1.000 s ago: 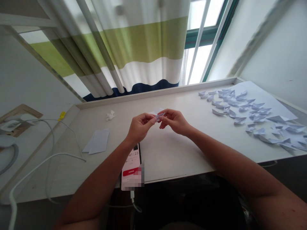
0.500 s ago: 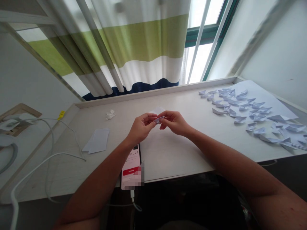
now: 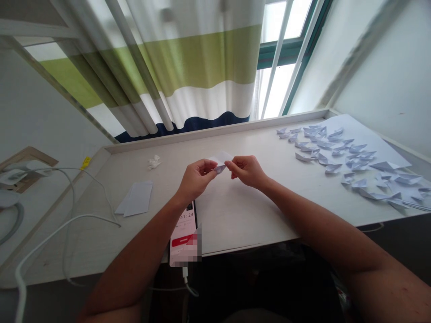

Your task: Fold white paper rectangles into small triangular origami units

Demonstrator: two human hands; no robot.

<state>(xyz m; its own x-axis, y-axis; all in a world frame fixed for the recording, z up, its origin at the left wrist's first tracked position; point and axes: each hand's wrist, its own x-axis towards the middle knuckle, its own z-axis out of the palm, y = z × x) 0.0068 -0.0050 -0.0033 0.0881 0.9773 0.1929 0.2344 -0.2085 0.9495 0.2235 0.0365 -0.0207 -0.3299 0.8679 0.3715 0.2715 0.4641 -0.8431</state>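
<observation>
A small piece of folded white paper (image 3: 220, 169) is held above the middle of the desk. My left hand (image 3: 199, 176) pinches its left side between thumb and fingers. On the right side, my right hand (image 3: 246, 169) grips the paper's edge with thumb and forefinger, the other fingers curled in. Behind the fingers lies a pale paper sheet (image 3: 222, 156), partly covered by the hands and the folded piece. Many folded paper boats (image 3: 325, 144) stand in a spread on the right of the desk.
Flat paper slips (image 3: 138, 198) lie left of my forearm, with a crumpled tissue (image 3: 154, 162) behind them. A phone (image 3: 183, 237) on a charging cable sits at the desk's front edge. White cables (image 3: 70, 220) cross the left side. A larger white sheet (image 3: 357, 130) lies under some boats.
My right hand has shifted slightly right, and its fingers have closed in more. More of the folded paper shows between the hands. The view has moved a little.
</observation>
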